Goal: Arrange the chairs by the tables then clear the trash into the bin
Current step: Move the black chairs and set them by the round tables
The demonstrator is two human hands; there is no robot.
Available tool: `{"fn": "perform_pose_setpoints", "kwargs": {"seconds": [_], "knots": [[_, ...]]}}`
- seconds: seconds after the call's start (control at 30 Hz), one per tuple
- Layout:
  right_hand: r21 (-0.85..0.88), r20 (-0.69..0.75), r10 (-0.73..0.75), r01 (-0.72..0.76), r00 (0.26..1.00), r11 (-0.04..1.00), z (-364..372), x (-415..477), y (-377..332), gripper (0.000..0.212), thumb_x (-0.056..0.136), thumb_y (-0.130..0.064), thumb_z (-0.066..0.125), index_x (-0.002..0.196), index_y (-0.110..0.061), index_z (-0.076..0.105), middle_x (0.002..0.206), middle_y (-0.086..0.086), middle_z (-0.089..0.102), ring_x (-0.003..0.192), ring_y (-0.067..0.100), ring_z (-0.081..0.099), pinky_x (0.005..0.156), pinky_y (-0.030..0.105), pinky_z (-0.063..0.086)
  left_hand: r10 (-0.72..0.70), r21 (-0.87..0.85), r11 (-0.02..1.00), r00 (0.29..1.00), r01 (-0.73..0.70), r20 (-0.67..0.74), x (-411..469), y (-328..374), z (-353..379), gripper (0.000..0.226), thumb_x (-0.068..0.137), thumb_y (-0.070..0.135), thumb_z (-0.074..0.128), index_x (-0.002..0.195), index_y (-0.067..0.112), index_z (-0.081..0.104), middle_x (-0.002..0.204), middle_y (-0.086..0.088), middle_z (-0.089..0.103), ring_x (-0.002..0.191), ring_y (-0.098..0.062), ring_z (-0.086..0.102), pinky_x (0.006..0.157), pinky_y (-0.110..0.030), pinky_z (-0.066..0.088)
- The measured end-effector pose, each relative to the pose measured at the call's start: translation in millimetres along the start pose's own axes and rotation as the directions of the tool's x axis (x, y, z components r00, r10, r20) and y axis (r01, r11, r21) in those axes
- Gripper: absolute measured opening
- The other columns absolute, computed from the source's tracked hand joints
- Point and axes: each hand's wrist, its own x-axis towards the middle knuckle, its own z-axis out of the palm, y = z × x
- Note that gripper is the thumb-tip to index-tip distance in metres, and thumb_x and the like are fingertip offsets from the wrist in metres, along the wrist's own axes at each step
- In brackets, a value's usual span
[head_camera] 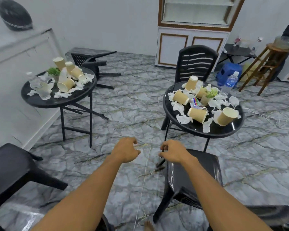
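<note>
Hands (126, 151) (171, 153) hover empty, fingers curled, above the marbled floor (123, 105).

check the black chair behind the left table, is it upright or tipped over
Tipped over. The black chair lies on its side on the floor behind the left table, its legs pointing sideways rather than down.

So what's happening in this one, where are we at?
A person stands between two round black tables, the left table and the right table, with both bare hands out front and empty: left hand, right hand, fingers loosely curled. Both tables are littered with paper cups, crumpled napkins and water bottles, so the trash is not yet cleared. One black chair lies tipped over behind the left table, and another chair stands upright at the right table.
</note>
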Motion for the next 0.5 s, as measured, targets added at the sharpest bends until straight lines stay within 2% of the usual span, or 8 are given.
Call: {"fn": "perform_pose_setpoints", "kwargs": {"seconds": [0.1,0.23,0.5], "knots": [[0.001,0.008,-0.001,0.001,1.000,1.000,-7.2,19.8,-4.0,0.039,0.086,-0.039,0.071,0.118,-0.016,0.066,0.114,0.006,0.066,0.100,0.021,0.063,0.085,0.037,0.053,-0.003,0.016,1.000,1.000,0.003,0.004,16.5,-1.1,-6.4,0.051,0.086,0.042,0.071,0.128,0.019,0.056,0.136,-0.006,0.053,0.124,-0.024,0.051,0.101,-0.041,0.048],[-0.008,-0.008,-0.019,0.019,1.000,1.000,-15.1,45.3,-9.9,0.044,0.088,-0.037,0.068,0.127,-0.018,0.060,0.136,0.005,0.055,0.122,0.024,0.054,0.098,0.038,0.048,-0.001,0.057,0.998,1.000,0.002,-0.016,39.1,-1.4,-18.9,0.050,0.085,0.042,0.071,0.128,0.019,0.056,0.134,-0.006,0.054,0.125,-0.023,0.048,0.101,-0.040,0.047],[-0.063,0.041,-0.044,0.047,0.998,0.997,-29.1,89.9,-20.7,0.043,0.088,-0.039,0.068,0.125,-0.018,0.062,0.132,0.005,0.059,0.117,0.023,0.056,0.090,0.033,0.049,-0.028,0.099,0.995,1.000,0.028,-0.005,74.1,-2.8,-49.6,0.053,0.086,0.041,0.070,0.132,0.018,0.055,0.137,-0.007,0.052,0.122,-0.024,0.051,0.098,-0.038,0.048]]}}
